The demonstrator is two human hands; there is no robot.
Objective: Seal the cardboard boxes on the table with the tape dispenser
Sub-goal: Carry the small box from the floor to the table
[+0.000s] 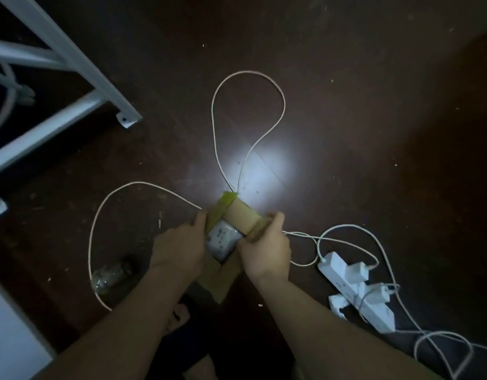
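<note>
A small brown cardboard box point(241, 215) is held above a dark floor, its flaps spread open. Yellowish tape point(227, 200) clings to its far-left flap. Inside lies a white item wrapped in clear plastic point(223, 238). My left hand point(182, 246) grips the left flap and my right hand point(267, 249) grips the right flap. The near flap point(217, 281) hangs down between my forearms. No tape dispenser is in view.
A white cord point(247, 74) loops across the dark floor behind the box. White power strips with plugged adapters point(357, 286) lie at the right. A clear plastic bottle point(113, 274) lies at the left. White metal frame legs point(110, 100) stand at the upper left.
</note>
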